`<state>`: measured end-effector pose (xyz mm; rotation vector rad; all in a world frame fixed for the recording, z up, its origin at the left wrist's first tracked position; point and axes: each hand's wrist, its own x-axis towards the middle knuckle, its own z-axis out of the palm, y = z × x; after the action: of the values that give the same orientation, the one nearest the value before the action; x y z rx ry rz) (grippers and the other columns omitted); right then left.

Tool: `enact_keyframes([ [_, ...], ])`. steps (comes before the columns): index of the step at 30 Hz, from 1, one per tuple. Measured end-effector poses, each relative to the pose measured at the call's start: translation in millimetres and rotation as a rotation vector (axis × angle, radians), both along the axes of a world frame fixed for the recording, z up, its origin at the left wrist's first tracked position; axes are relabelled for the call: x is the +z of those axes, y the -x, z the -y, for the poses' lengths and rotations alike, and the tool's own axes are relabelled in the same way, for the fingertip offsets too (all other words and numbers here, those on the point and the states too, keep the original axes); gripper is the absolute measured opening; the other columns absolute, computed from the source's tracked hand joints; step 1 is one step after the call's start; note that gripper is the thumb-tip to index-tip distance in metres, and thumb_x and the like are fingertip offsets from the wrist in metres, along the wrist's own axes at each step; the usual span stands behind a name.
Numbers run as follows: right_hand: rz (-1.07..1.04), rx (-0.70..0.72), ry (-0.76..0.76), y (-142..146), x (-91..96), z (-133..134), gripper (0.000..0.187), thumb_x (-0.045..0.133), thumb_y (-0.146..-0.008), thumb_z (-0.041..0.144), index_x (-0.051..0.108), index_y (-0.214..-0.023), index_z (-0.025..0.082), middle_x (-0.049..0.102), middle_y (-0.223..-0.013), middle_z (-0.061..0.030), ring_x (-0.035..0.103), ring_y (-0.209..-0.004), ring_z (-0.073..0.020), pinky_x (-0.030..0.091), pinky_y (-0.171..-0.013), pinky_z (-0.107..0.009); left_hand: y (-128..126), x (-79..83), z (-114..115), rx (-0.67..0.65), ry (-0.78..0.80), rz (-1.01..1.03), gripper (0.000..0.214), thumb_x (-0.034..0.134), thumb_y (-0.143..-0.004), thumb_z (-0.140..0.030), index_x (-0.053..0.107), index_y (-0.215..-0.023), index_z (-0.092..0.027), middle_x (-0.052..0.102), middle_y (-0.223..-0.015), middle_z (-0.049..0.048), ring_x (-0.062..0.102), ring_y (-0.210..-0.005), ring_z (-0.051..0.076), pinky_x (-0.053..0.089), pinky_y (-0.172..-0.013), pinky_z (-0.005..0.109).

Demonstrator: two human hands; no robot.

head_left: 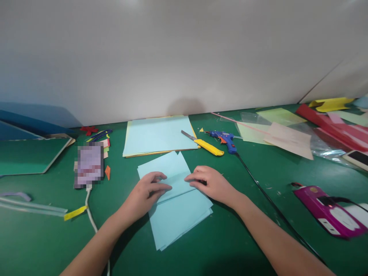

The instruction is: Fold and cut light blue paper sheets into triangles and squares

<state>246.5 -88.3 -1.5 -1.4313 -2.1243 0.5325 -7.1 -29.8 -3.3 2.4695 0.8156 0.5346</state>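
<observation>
- White cable (pixel 91 214) runs beneath the left forearm on its way to a blurred-out device (pixel 89 163). If that arm slides sideways it could snag the cable and drag the device along.
- Light-blue sheets (pixel 179 216) sit right in front of the person, askew on the green table (pixel 235 245), with a raised folded band across the middle. Edges don't line up, so pressing now could set a crooked crease.
- Left hand (pixel 148 191) has its fingers a bit apart, tips on the band. Can't tell if the thumb is pinching anything.
- Right hand (pixel 214 184) has its fingertips at the band's other end; can't tell if that's a pinch either. Uneven pressure between the two could skew the layers, imo.
- Glue gun's black cord (pixel 250 175) passes just beyond the right forearm; a wide elbow could tug it.
- Yellow utility knife (pixel 209 147) is the sketchy one: blade out, resting over the edge of the paper stack (pixel 158 136). Careless reach, nicked finger.
- Blue glue gun (pixel 230 145) lies just beside it. If it's hot, brushing the nozzle could burn.
</observation>
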Motion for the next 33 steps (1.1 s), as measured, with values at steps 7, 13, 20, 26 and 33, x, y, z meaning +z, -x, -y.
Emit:
enact_keyframes([
  [7, -0.025, 0.08, -0.006, -9.6, -2.8, -1.5, 0.022, 0.056, -0.089, 0.016, 0.072, -0.103, 0.022, 0.058, -0.08, -0.0037, 0.055, -0.074, -0.0152, 0.043, -0.065, -0.026, 0.2, -0.2, -1.1, -0.028, -0.012, -0.008, 0.027, 0.049, -0.09, -0.017, 0.073, -0.097, -0.027, 0.057, -0.111, 0.0054, 0.058, -0.092, 0.016, 0.051, -0.083, 0.031],
  [13, -0.042, 0.094, -0.009, -10.8, -4.7, -1.6, 0.022, 0.057, -0.089, 0.017, 0.073, -0.103, 0.022, 0.058, -0.08, -0.0037, 0.054, -0.073, -0.0145, 0.042, -0.064, -0.026, 0.5, 2.8, -1.6, -0.041, 0.018, -0.025, 0.026, 0.05, -0.089, -0.017, 0.073, -0.097, -0.027, 0.057, -0.112, 0.0053, 0.058, -0.092, 0.016, 0.051, -0.085, 0.031],
  [20, -0.026, 0.094, -0.022, -10.1, -4.2, -1.0, 0.021, 0.058, -0.088, 0.016, 0.073, -0.102, 0.021, 0.058, -0.079, -0.0036, 0.054, -0.072, -0.0143, 0.043, -0.064, -0.026, 4.1, 3.4, -4.5, -0.059, 0.059, -0.044, 0.029, 0.047, -0.09, -0.017, 0.073, -0.099, -0.027, 0.056, -0.116, 0.0054, 0.059, -0.096, 0.016, 0.05, -0.089, 0.031],
  [26, 0.014, 0.134, -0.124, -11.0, -4.8, -1.1, 0.021, 0.055, -0.09, 0.018, 0.073, -0.101, 0.02, 0.059, -0.078, -0.0047, 0.054, -0.072, -0.0153, 0.044, -0.063, -0.027, 6.2, 7.2, -3.0, -0.091, 0.071, -0.049, 0.031, 0.044, -0.091, -0.015, 0.071, -0.102, -0.026, 0.054, -0.124, 0.007, 0.058, -0.101, 0.018, 0.05, -0.089, 0.031],
  [33, 0.141, 0.271, -0.296, -8.1, -0.1, 2.3, 0.03, 0.045, -0.091, 0.009, 0.072, -0.098, 0.017, 0.063, -0.086, -0.0093, 0.055, -0.079, -0.0182, 0.045, -0.067, -0.03, 4.9, 5.7, -1.4, -0.111, 0.078, -0.012, 0.033, 0.041, -0.092, -0.013, 0.068, -0.107, -0.024, 0.044, -0.143, 0.0075, 0.06, -0.105, 0.018, 0.052, -0.09, 0.033],
])
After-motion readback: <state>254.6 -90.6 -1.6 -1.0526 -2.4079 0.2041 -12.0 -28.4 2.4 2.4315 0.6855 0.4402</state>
